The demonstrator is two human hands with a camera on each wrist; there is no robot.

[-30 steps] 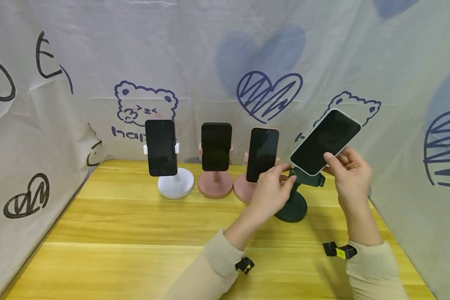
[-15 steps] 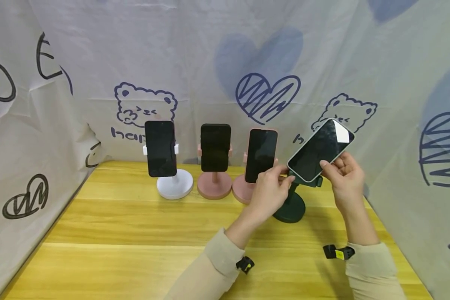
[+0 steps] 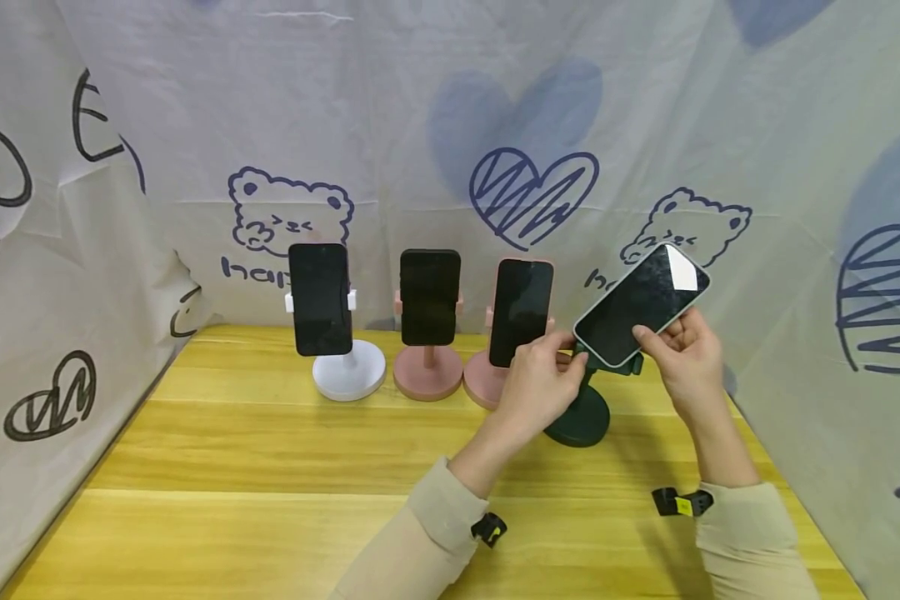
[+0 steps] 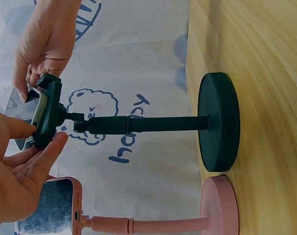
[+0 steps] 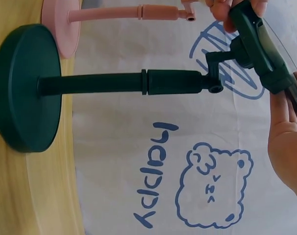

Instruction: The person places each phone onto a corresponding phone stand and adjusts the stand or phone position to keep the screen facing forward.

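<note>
My right hand (image 3: 686, 367) pinches a smartphone (image 3: 633, 308) with a pale frame, thumb on its dark screen. The phone is tilted, its top leaning right, and its lower end is at the holder of a dark green phone stand (image 3: 583, 421). My left hand (image 3: 537, 382) grips the left end of that holder. In the left wrist view, the phone's lower edge (image 4: 39, 111) lies against the green holder (image 4: 51, 108), between its end clamps. The right wrist view shows the stand's upright column (image 5: 172, 82) and round base (image 5: 26, 88); part of the phone is cut off.
Left of the green stand, a pink stand (image 3: 483, 382), another pink stand (image 3: 427, 373) and a white stand (image 3: 348, 371) each hold a dark-screened phone. All stand on a wooden table (image 3: 255, 467) before a printed cloth backdrop (image 3: 405, 108).
The phone in my right hand has come down and slightly left onto the green holder. A bright reflection now shows on its screen. My left hand keeps its grip on the holder.
</note>
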